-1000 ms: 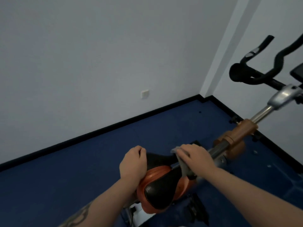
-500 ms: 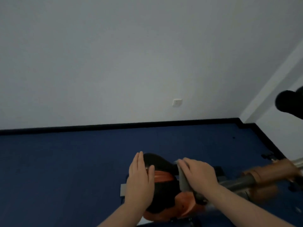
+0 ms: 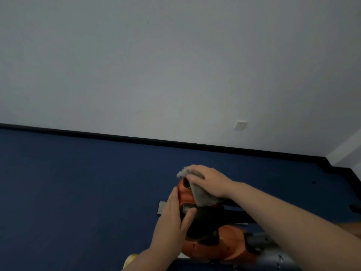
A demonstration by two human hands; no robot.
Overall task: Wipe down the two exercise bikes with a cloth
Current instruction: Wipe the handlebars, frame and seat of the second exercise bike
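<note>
The grey cloth [image 3: 197, 190] is soft and limp, light enough to bunch, so it likely handles best pressed flat under the palm. The right hand [image 3: 210, 182] does this, fingers together atop it, holding it against the rear of the orange-and-black saddle [image 3: 205, 218]. The left hand [image 3: 172, 218] braces the saddle's side, fingers straight and closed. One cloth, one exercise bike [image 3: 224, 245] visible; the second is out of view.

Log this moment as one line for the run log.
right hand: pressing grey cloth on orange-and-black bike saddle | left hand: steadying saddle side | step: wiping saddle
</note>
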